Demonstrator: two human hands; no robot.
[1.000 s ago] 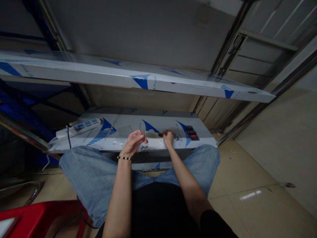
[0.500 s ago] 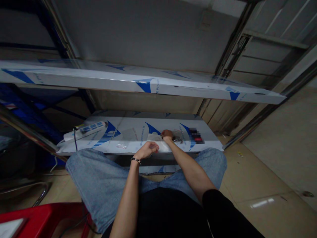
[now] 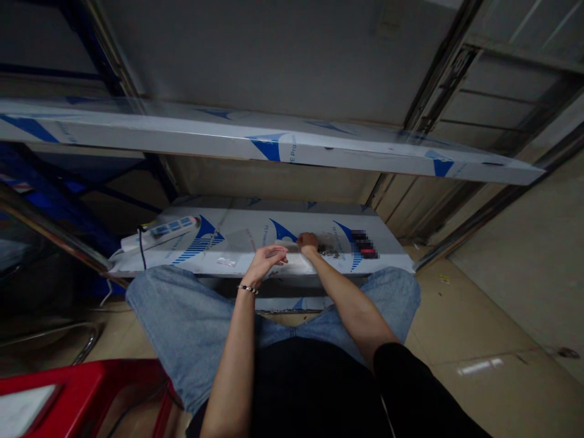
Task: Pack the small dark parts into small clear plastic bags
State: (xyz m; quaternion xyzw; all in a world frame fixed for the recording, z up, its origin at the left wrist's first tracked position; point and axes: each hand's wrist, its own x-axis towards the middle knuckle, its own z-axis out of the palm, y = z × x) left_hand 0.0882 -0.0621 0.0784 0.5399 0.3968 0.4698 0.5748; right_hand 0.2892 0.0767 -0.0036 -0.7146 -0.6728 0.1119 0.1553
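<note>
I sit facing a low shelf (image 3: 237, 234) wrapped in white film with blue marks. My left hand (image 3: 267, 260) hovers over its front edge, wrist bearing a beaded bracelet, fingers loosely curled; whether they hold anything is too small to see. My right hand (image 3: 308, 242) rests closed on the shelf beside a small clear plastic bag (image 3: 285, 246) and a cluster of small dark parts (image 3: 329, 249). What its fingers pinch is hidden.
A white power strip (image 3: 159, 234) with a dark cable lies at the shelf's left end. A small clear packet (image 3: 226, 262) sits near the front edge. An upper shelf (image 3: 274, 146) overhangs. A red stool (image 3: 68, 395) stands at my lower left; tiled floor to the right.
My left hand dropped toward the shelf's front edge, then rose again and moved closer to my right hand. My right hand stayed at the same spot. The view shifted slightly.
</note>
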